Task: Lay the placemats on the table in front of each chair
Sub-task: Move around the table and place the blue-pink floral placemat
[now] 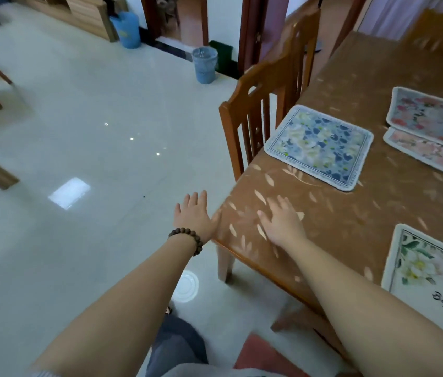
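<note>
Brown table (pixel 351 213) carries a blue mat (pixel 319 146) before the chair (pixel 258 104); both hands, left (pixel 194 216) and right (pixel 283 223), are empty and spread, so I judge the pink mats (pixel 429 131) at two o'clock come next.

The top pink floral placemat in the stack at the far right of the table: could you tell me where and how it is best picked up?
Pinch the near-left corner of the top pink placemat, coming in from the table's left. It lies flat and skewed on a second pink mat, so that rounded corner looks easiest to peel up alone. Both the left hand and right hand are open and empty.
</note>
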Action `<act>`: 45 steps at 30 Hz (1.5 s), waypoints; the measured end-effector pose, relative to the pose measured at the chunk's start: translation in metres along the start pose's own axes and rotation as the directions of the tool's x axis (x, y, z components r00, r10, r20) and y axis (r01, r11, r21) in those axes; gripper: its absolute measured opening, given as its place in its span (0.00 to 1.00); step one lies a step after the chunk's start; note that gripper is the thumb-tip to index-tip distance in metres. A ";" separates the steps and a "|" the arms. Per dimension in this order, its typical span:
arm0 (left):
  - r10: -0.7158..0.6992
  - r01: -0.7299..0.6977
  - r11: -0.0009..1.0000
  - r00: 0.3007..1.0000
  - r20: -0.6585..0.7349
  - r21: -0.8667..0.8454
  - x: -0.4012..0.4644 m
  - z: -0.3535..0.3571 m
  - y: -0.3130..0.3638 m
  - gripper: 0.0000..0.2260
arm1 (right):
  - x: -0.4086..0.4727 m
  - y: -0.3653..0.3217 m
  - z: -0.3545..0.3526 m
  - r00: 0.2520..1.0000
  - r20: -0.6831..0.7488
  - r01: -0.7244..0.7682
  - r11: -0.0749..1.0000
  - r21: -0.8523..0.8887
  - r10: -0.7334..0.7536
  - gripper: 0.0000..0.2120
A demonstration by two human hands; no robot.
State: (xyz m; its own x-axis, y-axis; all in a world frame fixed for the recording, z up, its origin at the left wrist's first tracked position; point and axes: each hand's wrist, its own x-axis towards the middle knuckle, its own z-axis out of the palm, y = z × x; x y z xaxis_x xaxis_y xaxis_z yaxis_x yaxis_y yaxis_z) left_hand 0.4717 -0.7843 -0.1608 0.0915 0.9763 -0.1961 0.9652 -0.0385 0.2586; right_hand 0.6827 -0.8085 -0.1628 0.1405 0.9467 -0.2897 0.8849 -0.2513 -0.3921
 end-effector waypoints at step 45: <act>0.852 -0.859 0.500 0.511 0.115 0.112 0.772 -0.171 0.229 0.32 | 0.565 -0.056 -0.244 0.586 -0.426 -0.675 0.706 0.214 0.689 0.26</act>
State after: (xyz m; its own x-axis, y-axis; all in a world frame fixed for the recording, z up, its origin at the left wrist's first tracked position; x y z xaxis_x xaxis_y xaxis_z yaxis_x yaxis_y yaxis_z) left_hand 0.7210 -0.0034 -0.0916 0.8970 0.4419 0.0108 0.4318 -0.8813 0.1921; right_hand 0.8209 -0.2098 -0.0912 0.8814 0.4674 -0.0678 0.4352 -0.8595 -0.2680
